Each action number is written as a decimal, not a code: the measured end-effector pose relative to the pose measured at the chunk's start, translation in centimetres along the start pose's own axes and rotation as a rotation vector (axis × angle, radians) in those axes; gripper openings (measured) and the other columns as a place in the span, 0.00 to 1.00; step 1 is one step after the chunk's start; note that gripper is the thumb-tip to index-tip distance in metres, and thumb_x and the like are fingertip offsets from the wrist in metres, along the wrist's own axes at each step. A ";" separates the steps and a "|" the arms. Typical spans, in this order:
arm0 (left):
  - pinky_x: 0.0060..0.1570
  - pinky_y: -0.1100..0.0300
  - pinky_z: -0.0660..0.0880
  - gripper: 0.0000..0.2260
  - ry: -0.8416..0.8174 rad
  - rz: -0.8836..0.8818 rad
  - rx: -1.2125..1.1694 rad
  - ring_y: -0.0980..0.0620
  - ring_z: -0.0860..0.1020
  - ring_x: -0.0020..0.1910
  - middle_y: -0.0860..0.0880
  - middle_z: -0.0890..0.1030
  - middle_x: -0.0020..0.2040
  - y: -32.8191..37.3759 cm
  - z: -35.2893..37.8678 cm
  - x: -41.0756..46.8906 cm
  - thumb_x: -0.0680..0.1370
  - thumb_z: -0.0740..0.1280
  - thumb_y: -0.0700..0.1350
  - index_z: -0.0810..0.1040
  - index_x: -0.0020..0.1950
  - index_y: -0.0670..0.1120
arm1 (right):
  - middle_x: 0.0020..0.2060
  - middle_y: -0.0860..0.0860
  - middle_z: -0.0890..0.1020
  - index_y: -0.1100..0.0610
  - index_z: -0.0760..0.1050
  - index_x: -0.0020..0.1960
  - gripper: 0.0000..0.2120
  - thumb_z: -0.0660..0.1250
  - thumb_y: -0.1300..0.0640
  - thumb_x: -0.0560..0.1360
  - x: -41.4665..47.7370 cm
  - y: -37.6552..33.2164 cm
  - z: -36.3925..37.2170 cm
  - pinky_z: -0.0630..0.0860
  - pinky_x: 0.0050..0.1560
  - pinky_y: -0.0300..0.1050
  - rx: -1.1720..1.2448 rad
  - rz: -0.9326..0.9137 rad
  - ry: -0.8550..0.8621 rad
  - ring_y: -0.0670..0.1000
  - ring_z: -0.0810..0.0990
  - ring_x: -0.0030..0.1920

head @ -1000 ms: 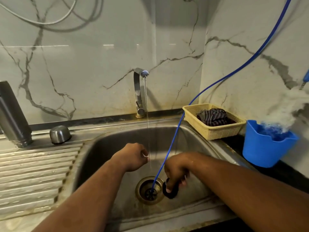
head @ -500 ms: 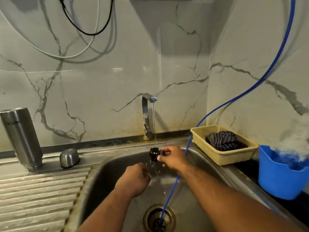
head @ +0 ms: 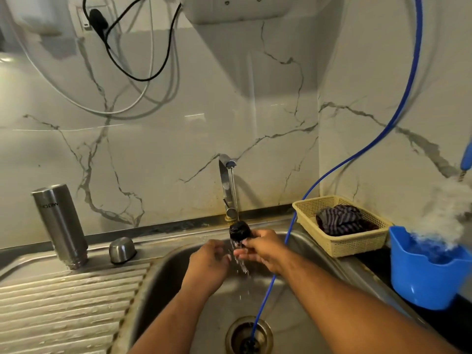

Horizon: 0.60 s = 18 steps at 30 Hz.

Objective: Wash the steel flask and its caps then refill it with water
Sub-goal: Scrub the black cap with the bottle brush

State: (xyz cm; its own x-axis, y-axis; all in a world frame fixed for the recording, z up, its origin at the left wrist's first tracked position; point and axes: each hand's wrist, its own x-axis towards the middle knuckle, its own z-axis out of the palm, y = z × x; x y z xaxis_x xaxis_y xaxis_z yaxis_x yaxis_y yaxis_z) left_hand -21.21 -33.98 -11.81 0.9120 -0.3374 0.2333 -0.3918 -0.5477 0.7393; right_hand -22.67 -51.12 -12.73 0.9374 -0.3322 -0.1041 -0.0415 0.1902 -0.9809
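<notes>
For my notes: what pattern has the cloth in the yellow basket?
The cloth is dark with pale stripes, head view.

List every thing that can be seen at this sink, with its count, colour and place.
flask: 1, steel, mouth down on the drainboard, left
steel cap: 1, steel, right of the flask
black cap: 1, black, under the tap's stream
tap: 1, steel, behind the sink, running
sink: 1, steel, centre
drainboard: 1, steel, ribbed, left of the sink
hose: 1, blue, from the upper right into the drain
basket: 1, yellow, right of the sink
cloth: 1, dark striped, in the basket
bucket: 1, blue, far right
cables: several, black and white, on the wall
left hand: 1, beside the stream, holds nothing
right hand: 1, pinches the black cap
</notes>
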 end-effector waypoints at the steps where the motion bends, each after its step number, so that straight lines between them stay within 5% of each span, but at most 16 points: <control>1: 0.55 0.62 0.75 0.18 -0.006 -0.025 -0.030 0.56 0.78 0.55 0.52 0.80 0.57 0.2 0.0 0.3 0.79 0.71 0.44 0.76 0.68 0.49 | 0.50 0.60 0.86 0.61 0.74 0.66 0.13 0.63 0.68 0.82 -0.2 -0.1 -0.2 0.85 0.46 0.49 -0.039 0.020 -0.015 0.55 0.87 0.44; 5: 0.46 0.63 0.75 0.18 -0.068 -0.063 -0.140 0.56 0.79 0.52 0.53 0.81 0.56 0.1 1.0 0.6 0.78 0.72 0.48 0.75 0.68 0.49 | 0.49 0.55 0.87 0.56 0.76 0.67 0.15 0.64 0.65 0.81 -1.0 -0.2 -0.8 0.79 0.38 0.45 -0.151 0.076 -0.098 0.50 0.83 0.40; 12: 0.53 0.61 0.79 0.13 -0.168 0.049 -0.378 0.55 0.83 0.55 0.53 0.85 0.54 -2.3 0.4 0.9 0.78 0.72 0.50 0.77 0.62 0.56 | 0.53 0.57 0.85 0.53 0.74 0.68 0.15 0.63 0.63 0.83 -1.3 0.0 -0.7 0.79 0.42 0.48 -0.162 0.123 -0.315 0.52 0.85 0.42; 18: 0.52 0.57 0.79 0.15 -0.162 -0.013 -0.382 0.53 0.83 0.52 0.51 0.86 0.52 -3.1 0.5 1.3 0.76 0.75 0.52 0.80 0.62 0.52 | 0.53 0.53 0.83 0.49 0.72 0.73 0.20 0.67 0.58 0.82 -2.0 0.2 -0.5 0.79 0.39 0.43 -0.455 0.009 -0.184 0.46 0.80 0.37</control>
State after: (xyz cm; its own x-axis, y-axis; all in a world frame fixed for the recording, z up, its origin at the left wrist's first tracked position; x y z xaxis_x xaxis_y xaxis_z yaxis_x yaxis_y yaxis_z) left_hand -18.89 -33.17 -14.11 0.8737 -0.4651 0.1425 -0.2792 -0.2396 0.9299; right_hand -24.68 -50.85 -12.80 0.9802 -0.1561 -0.1220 -0.1581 -0.2445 -0.9567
